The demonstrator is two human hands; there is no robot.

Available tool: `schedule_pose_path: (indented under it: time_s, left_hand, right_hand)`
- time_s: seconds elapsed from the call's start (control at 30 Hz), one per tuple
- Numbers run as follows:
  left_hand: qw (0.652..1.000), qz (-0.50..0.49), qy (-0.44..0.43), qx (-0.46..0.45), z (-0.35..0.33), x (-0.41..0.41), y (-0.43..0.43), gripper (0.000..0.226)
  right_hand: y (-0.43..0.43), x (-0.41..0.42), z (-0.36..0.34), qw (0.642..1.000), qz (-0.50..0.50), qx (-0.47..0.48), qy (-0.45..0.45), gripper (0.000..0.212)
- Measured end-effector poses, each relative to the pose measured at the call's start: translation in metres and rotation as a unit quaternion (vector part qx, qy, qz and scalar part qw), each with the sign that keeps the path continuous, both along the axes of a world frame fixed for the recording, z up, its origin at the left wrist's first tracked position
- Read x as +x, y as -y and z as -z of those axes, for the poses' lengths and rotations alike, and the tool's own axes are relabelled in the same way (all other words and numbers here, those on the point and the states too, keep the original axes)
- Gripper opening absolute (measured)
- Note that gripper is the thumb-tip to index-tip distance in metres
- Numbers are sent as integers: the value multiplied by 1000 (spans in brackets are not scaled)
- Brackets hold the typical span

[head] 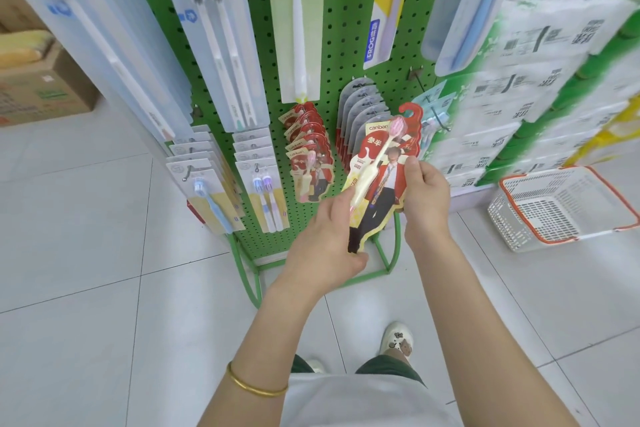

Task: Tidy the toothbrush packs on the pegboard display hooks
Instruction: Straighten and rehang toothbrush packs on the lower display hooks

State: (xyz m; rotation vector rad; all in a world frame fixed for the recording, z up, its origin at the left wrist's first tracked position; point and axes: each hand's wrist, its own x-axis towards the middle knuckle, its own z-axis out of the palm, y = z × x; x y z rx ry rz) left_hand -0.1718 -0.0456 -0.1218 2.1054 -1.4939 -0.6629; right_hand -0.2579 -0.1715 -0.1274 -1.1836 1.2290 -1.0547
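1. Both hands hold one red toothbrush pack (379, 180) in front of the green pegboard (341, 45), off any hook.
2. Left hand (327, 246) is pinched on the pack's lower left edge, thumb under the bottom corner.
3. Right hand (426, 199) is pinched on the pack's right edge, thumb on the front.
4. One pink-bristled brush with a cream handle shows in that pack.
5. Two lower hooks carry like packs: a row facing front (308, 149) and a row showing grey backs (360, 111).
6. Two more rows hang lower left: a blue single-brush row (207, 184) and a twin-brush row (259, 180); exact pack counts cannot be told.
7. One white basket with an orange rim (557, 208) sits on the tiled floor, right of the stand.
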Motion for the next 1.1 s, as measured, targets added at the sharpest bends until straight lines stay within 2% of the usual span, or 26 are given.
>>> schedule_pose_path:
  time_s: [0.1, 0.23, 0.3, 0.37, 0.47, 0.53, 0.63, 0.7, 0.83, 0.93, 1.1]
  left_hand:
    - [999, 4, -47, -1, 1, 2, 1, 91]
    - [982, 5, -189, 2, -3, 4, 2, 78]
    - [955, -21, -295, -19, -4, 3, 2, 70]
    - [914, -49, -400, -35, -4, 3, 2, 61]
    - [856, -59, -512, -32, 0, 6, 0, 43]
    - [855, -71, -514, -20, 2, 8, -1, 30]
    - [888, -95, -450, 11, 7, 11, -1, 13]
    - [894, -119, -431, 18, 10, 13, 1, 10]
    - [897, -154, -414, 1, 12, 19, 5, 12]
    - [896, -160, -414, -10, 13, 23, 6, 14]
    - [876, -198, -434, -62, 11, 27, 9, 29]
  right_hand:
    - [-4, -2, -4, 999, -28, 24, 25, 36]
    - [-9, -4, -9, 992, -102, 53, 48, 36]
    - [-12, -2, -8, 989, -123, 47, 63, 28]
    - [-14, 1, -4, 990, -101, 44, 93, 12]
    - [-15, 5, 1, 990, -63, 59, 108, 20]
    - [-14, 5, 2, 990, -81, 53, 98, 21]
    - [-11, 4, 2, 989, -112, 39, 92, 10]
    - [-12, 4, 1, 987, -128, 32, 88, 7]
    - [-17, 6, -2, 983, -163, 20, 88, 14]
    - [-15, 6, -4, 979, -181, 16, 87, 11]
    - [-13, 1, 0, 967, -242, 31, 78, 13]
